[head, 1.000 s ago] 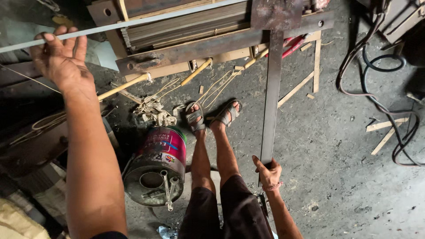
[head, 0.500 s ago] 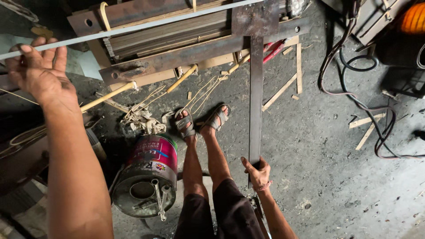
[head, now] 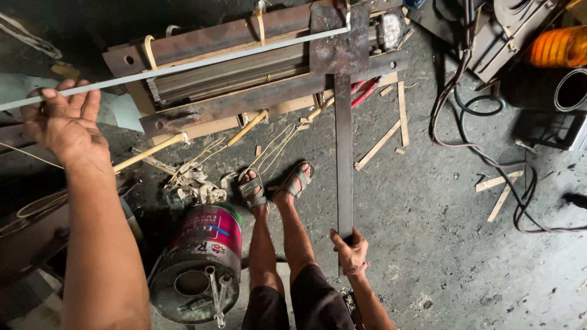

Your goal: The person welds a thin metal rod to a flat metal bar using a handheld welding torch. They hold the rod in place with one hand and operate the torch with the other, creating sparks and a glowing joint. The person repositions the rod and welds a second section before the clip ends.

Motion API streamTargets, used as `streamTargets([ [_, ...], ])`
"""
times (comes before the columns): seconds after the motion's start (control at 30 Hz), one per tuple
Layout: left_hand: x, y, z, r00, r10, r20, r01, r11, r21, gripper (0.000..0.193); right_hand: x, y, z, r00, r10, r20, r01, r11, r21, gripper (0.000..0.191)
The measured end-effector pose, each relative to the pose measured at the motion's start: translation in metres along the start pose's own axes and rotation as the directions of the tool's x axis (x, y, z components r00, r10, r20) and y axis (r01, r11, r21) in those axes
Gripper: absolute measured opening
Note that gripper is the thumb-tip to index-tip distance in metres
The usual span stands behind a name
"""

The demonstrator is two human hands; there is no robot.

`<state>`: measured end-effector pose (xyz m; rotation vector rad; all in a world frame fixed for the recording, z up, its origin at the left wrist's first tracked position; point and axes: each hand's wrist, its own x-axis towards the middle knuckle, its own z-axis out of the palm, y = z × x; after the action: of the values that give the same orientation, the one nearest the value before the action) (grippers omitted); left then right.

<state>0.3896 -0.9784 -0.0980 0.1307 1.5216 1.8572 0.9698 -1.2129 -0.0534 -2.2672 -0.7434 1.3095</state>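
Head view: a long thin metal strip (head: 183, 66) runs from the upper left of the frame to the rusty machine (head: 257, 79) at upper centre, where it passes under a steel plate (head: 338, 40). It is judged light and springy, likely to sag and whip if held far from the machine, with edges that could cut; it is best supported from below near the free end. The left hand (head: 61, 125) is raised at upper left with its arm stretched out, fingers loosely spread and curled under the strip rather than clamped. A flat steel bar (head: 343, 159), judged stiff and heavy, comes down the centre; the right hand (head: 350, 249) is closed tightly round its lower end at bottom centre.
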Motion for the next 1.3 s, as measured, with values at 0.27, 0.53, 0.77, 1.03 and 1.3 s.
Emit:
streamTargets([
  [0.27, 0.001, 0.002, -0.001, 0.999, -0.040, -0.003, 0.040, 0.998, -0.039, 0.035, -0.011, 0.007, 0.000, 0.995, 0.001, -0.098, -0.010, 0.995, -0.097, 0.027],
  [0.53, 0.004, -0.002, -0.003, 0.997, -0.063, -0.034, 0.061, 0.996, -0.070, 0.047, -0.060, 0.022, -0.045, 0.998, 0.016, -0.054, -0.024, 0.989, -0.147, 0.026],
  [0.77, -0.001, -0.003, 0.005, 1.000, -0.014, -0.013, 0.012, 0.994, -0.111, 0.043, -0.072, 0.010, -0.050, 1.000, -0.017, 0.019, 0.023, 0.949, -0.314, 0.025],
  [1.03, -0.009, 0.003, 0.011, 1.000, -0.022, 0.001, 0.022, 0.995, -0.100, 0.041, -0.053, -0.003, -0.020, 0.992, -0.127, 0.025, 0.129, 0.950, -0.283, 0.022],
  [1.3, -0.016, -0.002, 0.004, 0.999, -0.018, 0.038, 0.021, 0.998, -0.066, 0.036, -0.044, 0.001, -0.029, 0.975, -0.222, 0.013, 0.216, 0.934, -0.285, 0.024],
])
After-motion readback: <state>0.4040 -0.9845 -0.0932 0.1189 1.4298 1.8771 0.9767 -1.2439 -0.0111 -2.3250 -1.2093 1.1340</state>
